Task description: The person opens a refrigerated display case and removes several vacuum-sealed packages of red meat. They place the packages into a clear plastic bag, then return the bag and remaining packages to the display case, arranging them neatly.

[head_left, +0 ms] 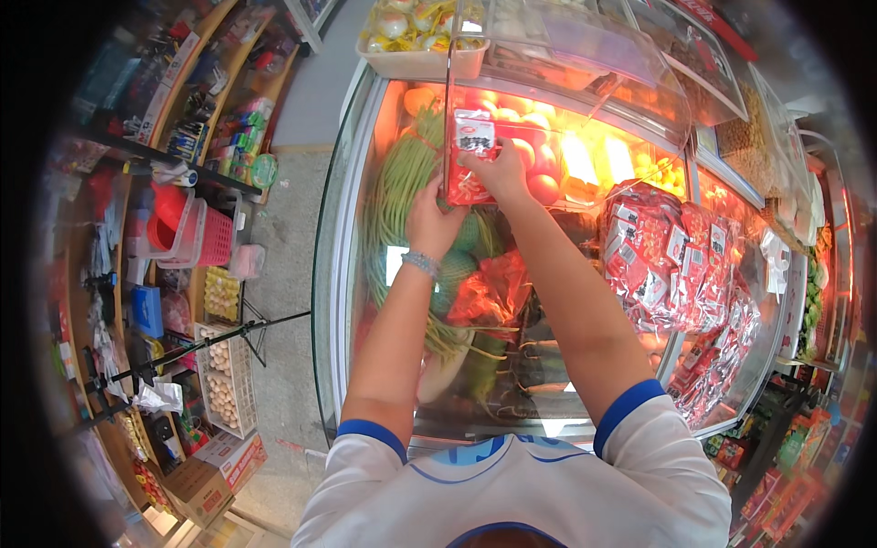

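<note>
My right hand (505,170) grips a red and white snack packet (473,183) by its right side. At the packet's lower left is my left hand (435,216), its thumb and fingers around the edge of a clear plastic box (447,123) or close to it; which of the two it touches I cannot tell. The packet stands at the left end of this box, above the glass-topped produce case. Many similar red packets in clear wrapping (640,253) lie in a heap to the right of my right forearm.
Under the glass are long green beans (401,178), tomatoes (545,188), netted green melons (455,274) and a red plastic bag (490,288). A white tub of wrapped eggs (421,63) stands at the far left corner. Left, across the floor, are shelves and an egg crate (236,404).
</note>
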A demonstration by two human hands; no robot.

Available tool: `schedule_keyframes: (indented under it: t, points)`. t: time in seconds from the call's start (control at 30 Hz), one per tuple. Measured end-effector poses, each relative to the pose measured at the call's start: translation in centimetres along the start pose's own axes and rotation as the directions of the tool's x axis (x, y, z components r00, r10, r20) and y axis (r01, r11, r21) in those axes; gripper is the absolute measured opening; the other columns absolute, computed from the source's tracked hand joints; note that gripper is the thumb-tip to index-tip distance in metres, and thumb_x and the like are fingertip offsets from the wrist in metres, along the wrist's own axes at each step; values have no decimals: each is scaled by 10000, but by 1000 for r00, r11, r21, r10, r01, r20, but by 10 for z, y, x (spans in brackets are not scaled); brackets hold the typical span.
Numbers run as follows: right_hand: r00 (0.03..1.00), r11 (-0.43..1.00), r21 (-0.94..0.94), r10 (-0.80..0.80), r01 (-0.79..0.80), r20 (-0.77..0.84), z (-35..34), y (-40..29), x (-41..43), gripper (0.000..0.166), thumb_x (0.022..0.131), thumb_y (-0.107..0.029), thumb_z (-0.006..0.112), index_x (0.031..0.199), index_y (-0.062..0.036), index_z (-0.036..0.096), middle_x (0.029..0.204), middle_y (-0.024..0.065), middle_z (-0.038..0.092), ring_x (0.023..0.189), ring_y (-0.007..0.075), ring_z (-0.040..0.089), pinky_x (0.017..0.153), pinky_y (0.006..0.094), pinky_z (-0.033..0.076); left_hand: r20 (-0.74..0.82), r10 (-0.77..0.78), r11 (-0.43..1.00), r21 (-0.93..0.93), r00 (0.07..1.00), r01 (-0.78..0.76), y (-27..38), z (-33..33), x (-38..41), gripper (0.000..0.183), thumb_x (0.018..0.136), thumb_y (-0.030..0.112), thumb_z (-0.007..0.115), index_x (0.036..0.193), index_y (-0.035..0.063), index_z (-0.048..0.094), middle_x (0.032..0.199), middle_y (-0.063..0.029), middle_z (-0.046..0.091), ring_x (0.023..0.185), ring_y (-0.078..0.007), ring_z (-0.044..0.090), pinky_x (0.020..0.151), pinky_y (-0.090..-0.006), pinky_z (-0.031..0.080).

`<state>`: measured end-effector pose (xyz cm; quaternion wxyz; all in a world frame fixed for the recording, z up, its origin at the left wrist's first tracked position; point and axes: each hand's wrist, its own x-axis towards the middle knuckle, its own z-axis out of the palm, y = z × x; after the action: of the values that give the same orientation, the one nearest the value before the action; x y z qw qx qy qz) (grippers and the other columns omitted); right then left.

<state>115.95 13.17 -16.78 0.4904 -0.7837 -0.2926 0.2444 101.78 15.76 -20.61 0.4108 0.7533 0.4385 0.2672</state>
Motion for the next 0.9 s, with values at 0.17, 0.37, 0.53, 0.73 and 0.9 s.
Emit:
schedule_keyframes:
  t: [0.17,0.37,0.53,0.73,0.9]
  points:
    - [992,967,222,129,-127,6,-9,29,18,502,717,-179,776,1092,37,522,943,117,639,771,168,640,648,297,535,17,-49,999,7,999,48,3,-2,1,568,687,237,759,1184,55,553,969,-102,602,654,-190,603,661,-329,489]
    - [922,767,515,284,-383,263,-28,19,17,420,748,-175,749,1069,9,552,917,95,651,776,191,652,667,323,550,-6,-36,999,5,999,37,9,-1,-1,521,705,237,758,1143,25,574,950,-104,620,641,-165,606,630,-286,491]
    - [850,637,564,371,-526,373,-33,17,20,359,763,-144,707,1063,4,580,931,97,646,780,207,649,663,326,544,14,-56,998,11,998,56,8,-3,-1,522,711,243,756,1151,33,570,980,-100,611,648,-158,604,633,-286,491]
    - [917,596,702,324,-390,234,-58,38,18,340,788,-143,689,1076,-13,566,937,101,648,796,200,645,684,349,549,-59,-93,982,-168,994,82,5,-9,-16,516,737,155,740,1187,15,531,960,-66,584,656,-107,563,595,-257,466]
    - [925,976,213,-34,-51,379,-106,-9,-52,371,795,-98,674,1123,-4,528,878,62,628,802,193,630,714,351,519,-168,-56,943,-332,984,-3,65,-19,-68,500,788,110,706,1222,-11,489,932,-46,539,630,-76,498,556,-218,427]
